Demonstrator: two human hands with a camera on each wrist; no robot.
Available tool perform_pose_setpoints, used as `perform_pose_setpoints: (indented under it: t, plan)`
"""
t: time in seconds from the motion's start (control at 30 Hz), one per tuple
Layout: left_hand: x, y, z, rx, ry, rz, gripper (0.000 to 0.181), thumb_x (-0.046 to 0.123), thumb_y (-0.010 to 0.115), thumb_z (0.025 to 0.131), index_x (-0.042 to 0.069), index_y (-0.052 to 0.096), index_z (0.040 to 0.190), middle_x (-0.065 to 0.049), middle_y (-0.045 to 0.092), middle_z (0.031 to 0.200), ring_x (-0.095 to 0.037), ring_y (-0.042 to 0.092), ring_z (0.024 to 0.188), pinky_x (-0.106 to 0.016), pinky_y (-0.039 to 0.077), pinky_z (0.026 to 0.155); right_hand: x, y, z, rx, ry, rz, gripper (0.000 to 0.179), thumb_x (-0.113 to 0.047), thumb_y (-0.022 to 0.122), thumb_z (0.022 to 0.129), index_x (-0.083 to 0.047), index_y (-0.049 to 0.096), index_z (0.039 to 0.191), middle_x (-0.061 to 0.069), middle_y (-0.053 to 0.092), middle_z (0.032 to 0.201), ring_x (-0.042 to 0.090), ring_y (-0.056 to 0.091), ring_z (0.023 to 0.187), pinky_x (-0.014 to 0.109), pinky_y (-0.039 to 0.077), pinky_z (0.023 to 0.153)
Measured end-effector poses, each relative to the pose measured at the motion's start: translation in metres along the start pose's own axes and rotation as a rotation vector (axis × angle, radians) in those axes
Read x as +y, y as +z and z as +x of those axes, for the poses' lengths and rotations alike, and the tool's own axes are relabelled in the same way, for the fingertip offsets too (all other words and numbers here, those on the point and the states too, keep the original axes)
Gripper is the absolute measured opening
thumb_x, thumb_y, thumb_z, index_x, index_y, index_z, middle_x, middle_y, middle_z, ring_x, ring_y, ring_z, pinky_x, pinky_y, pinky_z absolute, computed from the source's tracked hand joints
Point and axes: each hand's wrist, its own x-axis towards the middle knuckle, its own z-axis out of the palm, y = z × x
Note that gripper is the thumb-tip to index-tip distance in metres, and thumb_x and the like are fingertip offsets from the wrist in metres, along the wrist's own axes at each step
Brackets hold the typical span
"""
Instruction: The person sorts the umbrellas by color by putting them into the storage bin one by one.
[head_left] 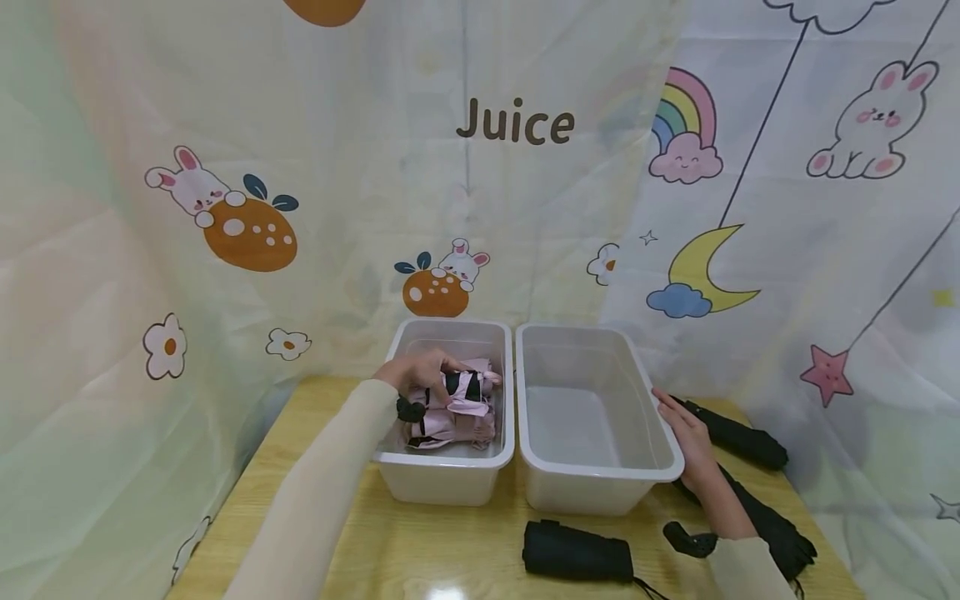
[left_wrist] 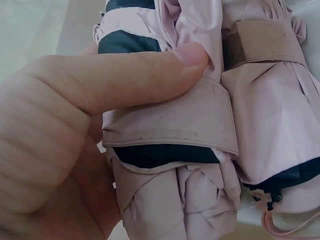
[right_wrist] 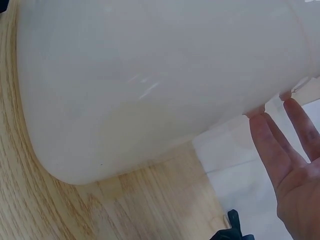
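Observation:
My left hand (head_left: 422, 372) reaches into the left white bin (head_left: 441, 482) and grips a folded pink umbrella (left_wrist: 165, 125) with dark patches. In the left wrist view the thumb lies across its closing strap, and the other fingers are mostly hidden behind it. Beside it in the same bin lies a second folded pink umbrella (left_wrist: 275, 105). The right white bin (head_left: 581, 492) has a bare floor. At its right side, my right hand (head_left: 692, 442) touches the rim with extended fingertips, as the right wrist view of the hand (right_wrist: 300, 185) also shows.
A folded black umbrella (head_left: 577, 552) lies on the wooden table (head_left: 442, 550) in front of the right bin. Two more black umbrellas, one farther back (head_left: 738, 435) and one nearer (head_left: 772, 525), lie right of it. A printed curtain (head_left: 360, 208) hangs behind the table.

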Motion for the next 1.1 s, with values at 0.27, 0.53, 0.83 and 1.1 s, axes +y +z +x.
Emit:
perform_pose_setpoints:
  t: [0.27,0.53,0.83,1.1]
  plan:
    - [-0.007,0.006,0.005,0.000,-0.018,0.059,0.072,-0.007,0.084,0.066,0.017,0.064,0.131,-0.001,0.061,0.129,-0.019,0.049,0.116,-0.036,0.047,0.094,0.003,0.003,-0.001,-0.011,0.006,-0.001,0.054,-0.032,0.049,0.103,-0.010,0.038,0.150,-0.021,0.056,0.125,0.008,0.064,0.098,0.027,0.055,0.073]
    - [-0.005,0.007,0.006,0.012,-0.013,0.101,0.070,-0.006,0.082,0.069,0.019,0.064,0.132,0.000,0.060,0.129,-0.021,0.047,0.119,-0.038,0.047,0.094,0.001,0.004,0.001,-0.007,-0.010,0.023,0.050,-0.029,0.048,0.103,-0.012,0.040,0.149,-0.021,0.057,0.125,0.006,0.063,0.099,0.026,0.054,0.074]
    - [-0.009,0.008,0.011,0.039,-0.051,0.088,0.070,-0.002,0.084,0.068,0.022,0.064,0.131,-0.001,0.057,0.133,-0.020,0.046,0.117,-0.034,0.050,0.087,0.002,0.003,0.000,0.006,0.000,0.035,0.051,-0.028,0.046,0.104,-0.008,0.037,0.150,-0.022,0.056,0.124,0.005,0.062,0.101,0.025,0.054,0.076]
    - [-0.007,0.010,0.014,0.037,-0.014,0.170,0.071,-0.003,0.084,0.067,0.015,0.062,0.132,0.000,0.061,0.128,-0.020,0.047,0.118,-0.036,0.047,0.093,0.001,0.003,-0.001,0.015,-0.004,0.026,0.052,-0.029,0.048,0.103,-0.008,0.038,0.150,-0.023,0.057,0.123,0.004,0.061,0.101,0.025,0.054,0.076]
